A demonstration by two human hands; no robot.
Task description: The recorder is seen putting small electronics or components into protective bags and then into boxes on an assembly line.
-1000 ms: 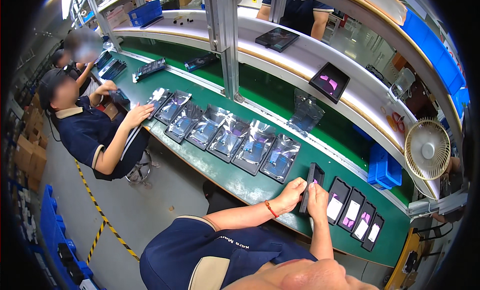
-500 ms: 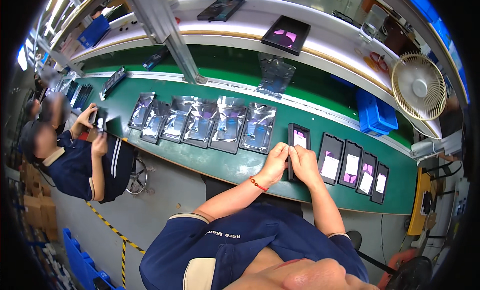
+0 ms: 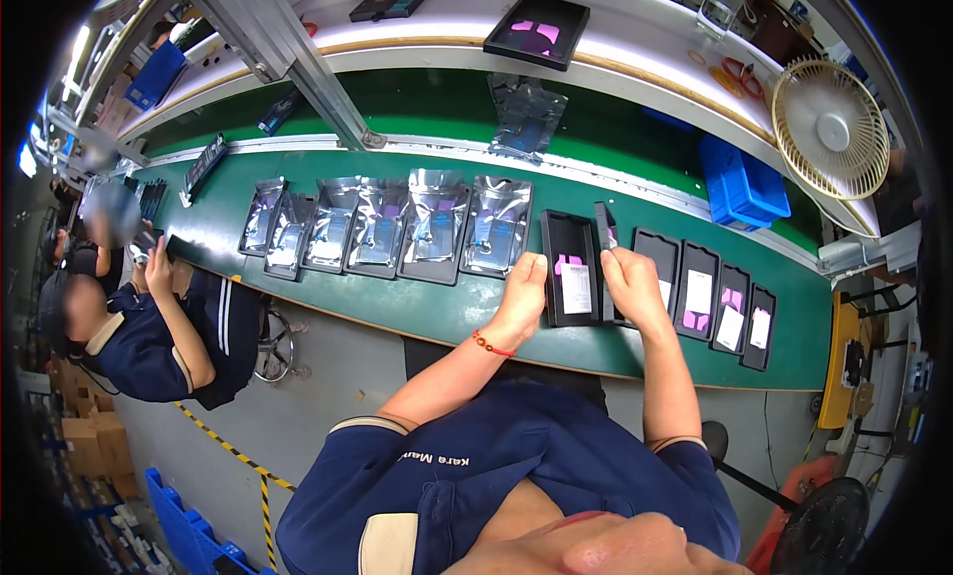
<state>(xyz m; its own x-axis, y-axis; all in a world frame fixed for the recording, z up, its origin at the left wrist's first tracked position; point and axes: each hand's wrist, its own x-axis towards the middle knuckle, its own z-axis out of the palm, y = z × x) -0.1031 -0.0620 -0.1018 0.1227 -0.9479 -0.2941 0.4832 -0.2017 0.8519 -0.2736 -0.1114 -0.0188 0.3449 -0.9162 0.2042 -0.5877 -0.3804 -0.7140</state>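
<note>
Two bare hands, set apart, reach over a long green surface [image 3: 452, 312] that curves across the view. At left on it stands a row of six dark trays in clear, silvery bags [image 3: 434, 227]; at right, four open black trays [image 3: 703, 256] sit in a slanting line. Between the hands lies an open black tray [image 3: 570, 233], straight ahead of the person, its long axis pointing away from the body. Left hand [image 3: 523, 295] is nearer to it, thumb pressed at its left long side, the other fingers hidden. Right hand [image 3: 635, 285] pinches a narrow-looking black piece [image 3: 605, 220] tipped up on edge just beside the tray's right side; whether the two touch, I cannot tell. That piece runs lengthwise too, roughly alongside the tray. Rectangular and matt, with a raised rim, the tray is dark and bare at its far end. Inside, toward the near end, are a white printed card [image 3: 578, 290] and, smaller, bright pink shapes [image 3: 569, 263].
</note>
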